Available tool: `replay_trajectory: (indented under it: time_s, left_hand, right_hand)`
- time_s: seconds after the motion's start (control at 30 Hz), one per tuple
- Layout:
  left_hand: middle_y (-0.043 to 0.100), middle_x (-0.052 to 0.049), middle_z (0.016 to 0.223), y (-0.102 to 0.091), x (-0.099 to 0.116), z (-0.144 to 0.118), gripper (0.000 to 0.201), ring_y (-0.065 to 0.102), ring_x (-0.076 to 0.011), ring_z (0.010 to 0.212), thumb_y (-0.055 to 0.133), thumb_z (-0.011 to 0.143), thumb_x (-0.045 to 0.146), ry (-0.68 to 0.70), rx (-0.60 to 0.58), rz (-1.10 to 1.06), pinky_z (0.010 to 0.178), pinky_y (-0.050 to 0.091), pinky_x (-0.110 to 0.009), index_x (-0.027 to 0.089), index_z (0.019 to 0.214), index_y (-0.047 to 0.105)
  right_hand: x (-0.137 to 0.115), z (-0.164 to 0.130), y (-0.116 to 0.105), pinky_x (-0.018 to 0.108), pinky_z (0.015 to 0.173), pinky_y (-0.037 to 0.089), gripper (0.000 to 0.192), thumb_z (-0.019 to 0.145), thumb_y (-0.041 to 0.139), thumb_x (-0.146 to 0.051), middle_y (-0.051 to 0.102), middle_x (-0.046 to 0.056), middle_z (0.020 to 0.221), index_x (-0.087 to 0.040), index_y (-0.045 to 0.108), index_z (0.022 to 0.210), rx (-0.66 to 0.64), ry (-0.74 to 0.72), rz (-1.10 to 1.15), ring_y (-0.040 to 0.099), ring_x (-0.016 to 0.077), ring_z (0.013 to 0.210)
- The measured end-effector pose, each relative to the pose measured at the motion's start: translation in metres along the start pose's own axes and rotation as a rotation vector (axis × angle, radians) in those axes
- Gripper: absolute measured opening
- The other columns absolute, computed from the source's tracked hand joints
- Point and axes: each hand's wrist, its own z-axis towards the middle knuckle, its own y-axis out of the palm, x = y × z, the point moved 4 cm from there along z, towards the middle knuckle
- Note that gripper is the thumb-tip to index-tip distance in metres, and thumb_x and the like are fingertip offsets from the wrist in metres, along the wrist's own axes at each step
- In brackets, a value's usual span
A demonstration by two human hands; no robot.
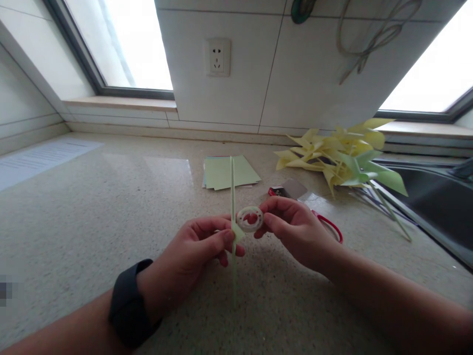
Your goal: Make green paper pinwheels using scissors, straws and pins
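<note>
Between thumb and fingers, my left hand (209,241) pinches a thin pale green paper stick (233,197), held nearly upright, with a small green paper flap at the grip. My right hand (290,227) grips a roll of clear tape (250,219) by its right side. The roll's left edge is close against the stick; whether tape is stuck to it, I cannot tell. Behind the stick lies a stack of pale green paper sheets (244,172). Red-handled scissors (332,226) lie partly hidden behind my right hand.
Yellow paper pinwheels (310,145) and a green pinwheel (364,170) are piled at the back right, beside a dark sink (432,192). A small red and black packet (276,192) lies near them. A printed sheet (44,158) rests at the far left of the counter (92,212).
</note>
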Motion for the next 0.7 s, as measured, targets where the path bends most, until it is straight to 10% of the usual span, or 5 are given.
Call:
replay_trajectory:
  time_s: [0.47, 0.7]
  left_hand:
    - [0.070, -0.002, 0.096, 0.004, 0.004, 0.000, 0.020, 0.061, -0.0090, 0.077, 0.076, 0.088, 0.032, 0.098, -0.118, 0.159, 0.065, 0.045, -0.017, 0.019, 0.074, 0.078]
    - [0.068, -0.001, 0.092, 0.008, 0.002, -0.003, 0.006, 0.064, -0.0086, 0.070, 0.079, 0.085, 0.025, 0.066, -0.233, 0.054, 0.066, 0.049, -0.020, 0.020, 0.081, 0.079]
  right_hand:
    - [-0.016, -0.015, 0.015, 0.024, 0.074, 0.054, 0.033, 0.085, 0.058, -0.003, 0.057, 0.000, 0.099, -0.022, 0.050, 0.110, -0.295, -0.221, -0.090, 0.062, 0.0100, 0.085]
    - [-0.019, -0.022, 0.015, 0.022, 0.062, 0.049, 0.021, 0.091, 0.063, -0.016, 0.057, -0.002, 0.086, -0.025, 0.051, 0.106, -0.235, -0.332, -0.380, 0.056, 0.0101, 0.073]
